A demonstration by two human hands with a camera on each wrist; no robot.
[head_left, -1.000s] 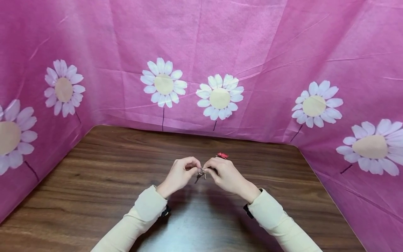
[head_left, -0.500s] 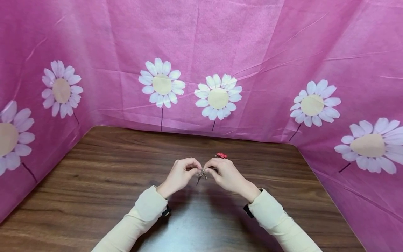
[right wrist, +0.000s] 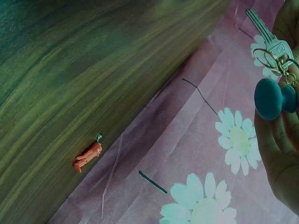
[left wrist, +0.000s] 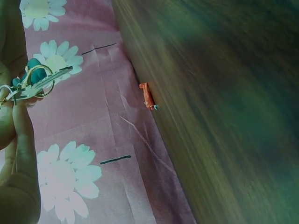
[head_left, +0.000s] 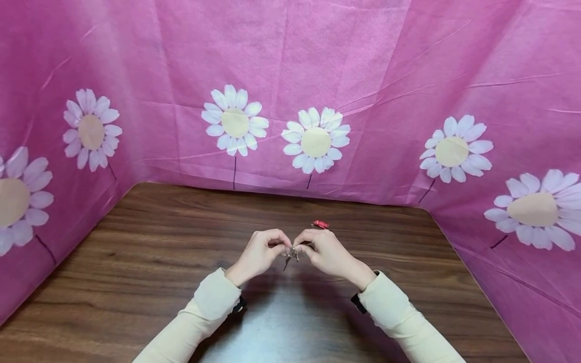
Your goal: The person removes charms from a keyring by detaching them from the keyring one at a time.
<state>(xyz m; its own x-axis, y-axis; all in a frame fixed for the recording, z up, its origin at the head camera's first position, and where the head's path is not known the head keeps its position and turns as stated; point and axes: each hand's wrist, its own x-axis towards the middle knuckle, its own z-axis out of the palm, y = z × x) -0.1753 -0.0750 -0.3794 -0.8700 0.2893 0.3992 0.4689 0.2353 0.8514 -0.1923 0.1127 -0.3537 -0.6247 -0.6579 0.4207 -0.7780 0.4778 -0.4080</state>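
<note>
Two hands, the left hand [head_left: 258, 252] and the right hand [head_left: 330, 253], pinch one small key bunch [head_left: 291, 256].
In the head view, each hand's grip is closed on the bunch, thumb and finger together; the bits are too small to tell which one each grip has. Both hands sit a little lower in view than one second ago, and the bunch hangs lower too. The red toy [head_left: 321, 224] lies on the table [head_left: 159, 252] just past the right hand; the hand hid some of it before, and now more of it shows. In the left wrist view, a key [left wrist: 46, 82] sticks out from the fingers, by a gold ring [left wrist: 38, 68]. In the right wrist view, a blue-green knob [right wrist: 268, 99] is next to the right hand's fingers, just below the key.
</note>
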